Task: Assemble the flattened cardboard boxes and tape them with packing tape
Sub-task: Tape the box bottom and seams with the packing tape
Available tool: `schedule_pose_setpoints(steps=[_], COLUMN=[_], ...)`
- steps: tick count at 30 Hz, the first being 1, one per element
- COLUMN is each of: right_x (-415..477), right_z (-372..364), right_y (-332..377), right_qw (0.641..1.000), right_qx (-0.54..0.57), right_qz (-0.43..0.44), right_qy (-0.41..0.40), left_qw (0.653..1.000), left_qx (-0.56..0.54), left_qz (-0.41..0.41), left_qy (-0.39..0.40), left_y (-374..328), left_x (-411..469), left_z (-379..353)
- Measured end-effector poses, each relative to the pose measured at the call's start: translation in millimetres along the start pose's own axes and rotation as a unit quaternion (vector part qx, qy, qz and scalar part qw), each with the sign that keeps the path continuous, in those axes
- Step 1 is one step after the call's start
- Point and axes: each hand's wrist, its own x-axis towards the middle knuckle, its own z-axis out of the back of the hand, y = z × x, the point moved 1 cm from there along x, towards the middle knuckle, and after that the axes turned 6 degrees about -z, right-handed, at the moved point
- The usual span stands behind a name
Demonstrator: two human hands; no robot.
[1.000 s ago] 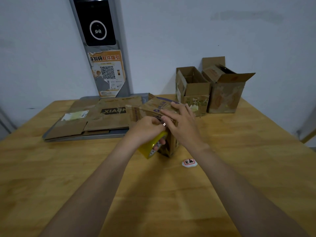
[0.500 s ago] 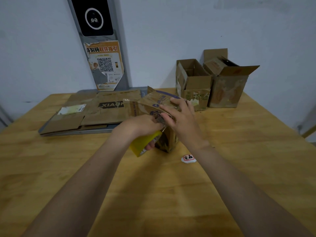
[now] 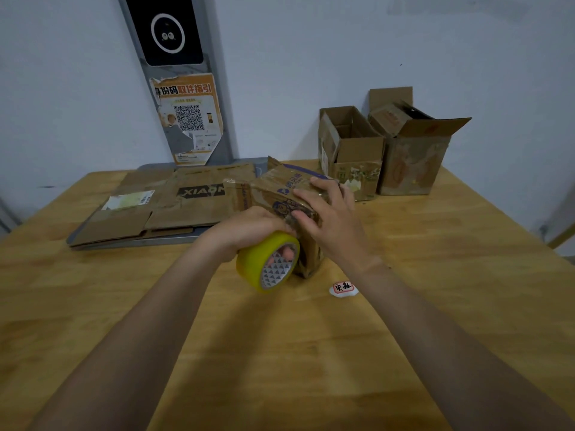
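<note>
taping of a small box, head view

turned since half a second ago: yellow tape roll (image 3: 259, 264), hollow core now facing the lens instead of edge-on, held against near upper edge of small cardboard box (image 3: 280, 189). clasped by left grip (image 3: 249, 228), fingers curled round the roll, fingertips visible through the core. pressed under right grip (image 3: 329, 219), fingers straight and spread, grasping nothing, laid over top and near face of same box. standing at middle of wooden surface (image 3: 451, 275), glossy with tape, blue print on top. to left of it: flattened cardboard (image 3: 174, 209) stacked on grey tray (image 3: 133, 244); touching the box or not, cannot tell. behind and to right, near wall: first open box (image 3: 357, 154) and second open box (image 3: 413, 163), side by side, flaps up. just before small cardboard box, beside right forearm: white sticker (image 3: 343, 289) with red-framed characters. on wall: grey panel with dark screen (image 3: 168, 29); below screen, torn orange poster (image 3: 188, 119) with qr code.
</note>
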Motion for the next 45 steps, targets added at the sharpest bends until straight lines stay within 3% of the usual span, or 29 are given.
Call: schedule_pose_setpoints(steps=[5, 10, 15, 20, 24, 25, 27, 29, 30, 35, 39, 45], right_x=[-0.5, -0.5, -2.0, -3.5, -27.2, -32.2, -41.2, -52.9, -59.6, -81.2, -83.8, -80.1], right_z=[-3.0, -2.0, -2.1, 3.7, 22.4, 26.2, 30.5, 33.3, 33.8, 21.6, 11.9, -0.4], right_y=[0.4, -1.4, 0.7, 1.9, -16.1, -23.6, -37.3, -45.8, -48.3, -52.2, -56.0, -55.9], right_qw=[0.999, 0.998, 0.998, 0.994, 0.999, 1.000, 0.981, 0.921, 0.899, 0.932, 0.946, 0.940], right_qx=[-0.027, -0.041, -0.044, -0.088, 0.044, 0.020, -0.056, -0.109, -0.126, -0.146, -0.118, -0.084], right_qz=[0.021, 0.036, 0.027, -0.018, -0.013, -0.022, -0.056, -0.088, -0.091, -0.060, -0.085, -0.074], right_qy=[-0.034, -0.035, -0.019, 0.064, -0.024, 0.001, 0.175, 0.365, 0.409, 0.326, 0.291, 0.323], left_qw=[0.998, 0.984, 0.993, 0.988, 0.988, 0.987, 0.980, 0.967, 0.963, 0.957, 0.960, 0.971], left_qx=[0.061, 0.146, 0.109, 0.084, 0.075, 0.078, 0.125, 0.179, 0.195, 0.213, 0.213, 0.179], left_qz=[0.032, 0.097, 0.022, -0.040, -0.030, -0.026, -0.030, -0.045, -0.048, -0.035, -0.023, -0.024], left_qy=[-0.015, 0.031, -0.037, -0.121, -0.133, -0.136, -0.152, -0.173, -0.181, -0.196, -0.181, -0.159], left_y=[-5.0, -12.0, 3.7, 9.8, 6.2, 5.4, 4.8, 3.5, 3.0, 0.4, -1.8, 0.8], left_x=[4.0, 5.3, 3.0, -0.1, -1.7, -1.6, -0.6, 1.7, 2.5, -0.2, -5.6, -6.6], left_z=[-5.0, -4.1, -7.5, -9.6, -9.6, -9.8, -10.1, -11.1, -11.9, -15.0, -15.4, -11.0])
